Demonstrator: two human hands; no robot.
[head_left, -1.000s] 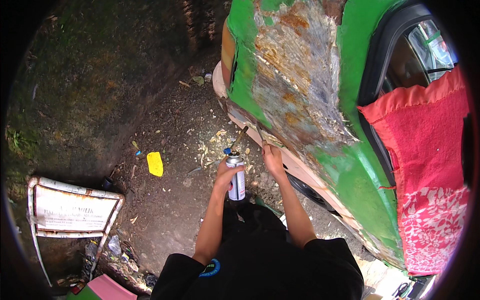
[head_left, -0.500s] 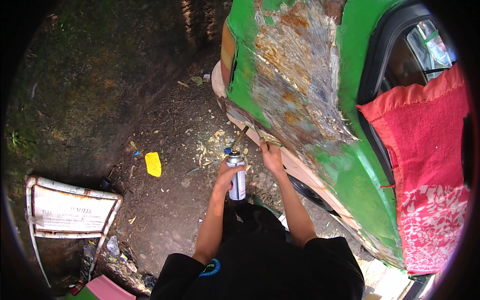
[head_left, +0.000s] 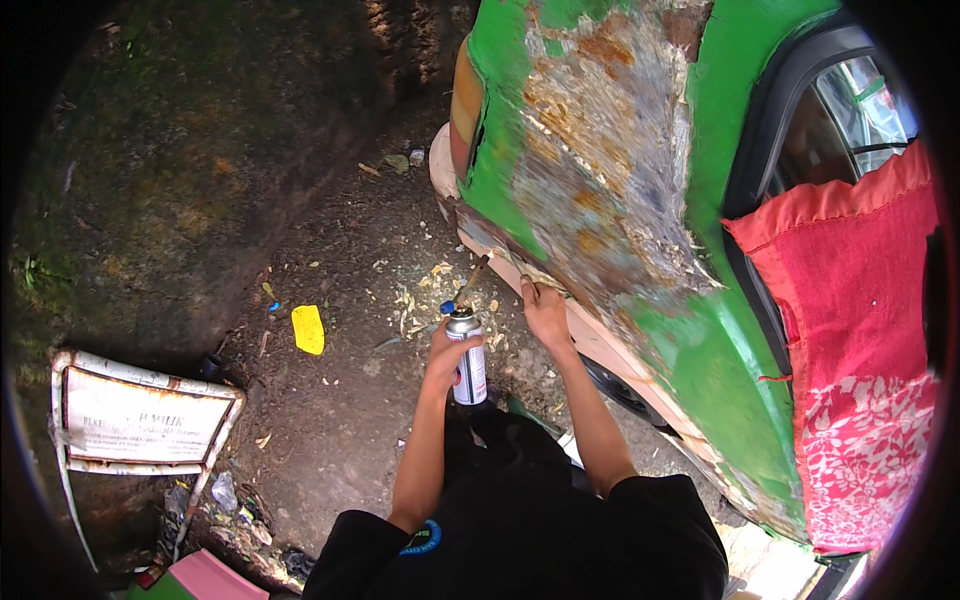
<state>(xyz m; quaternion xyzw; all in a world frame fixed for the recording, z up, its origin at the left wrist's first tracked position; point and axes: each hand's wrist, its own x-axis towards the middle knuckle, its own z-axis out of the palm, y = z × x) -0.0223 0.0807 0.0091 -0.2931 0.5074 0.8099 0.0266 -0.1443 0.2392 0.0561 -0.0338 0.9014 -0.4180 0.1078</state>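
My left hand (head_left: 447, 357) is wrapped around a gas torch (head_left: 469, 362), a white canister with a blue knob and a metal burner tube. The tube points up and right at the lower edge of the green car panel (head_left: 505, 165). My right hand (head_left: 546, 312) is closed at that same edge, just right of the burner tip. Something thin shows at its fingertips, too small to name. Bare, rusty patches and ragged old filler cover much of the panel around and above my hands. No flame can be made out.
Pale flakes (head_left: 430, 290) litter the dirt below the panel. A yellow piece (head_left: 308, 330) lies to the left. A rusty-framed white sign (head_left: 140, 420) stands at lower left near some rubbish. A red cloth (head_left: 850, 300) hangs over the car window at right.
The torch in my left hand has shifted slightly left and down. My right hand stays at the panel edge, a little lower. The view has moved slightly.
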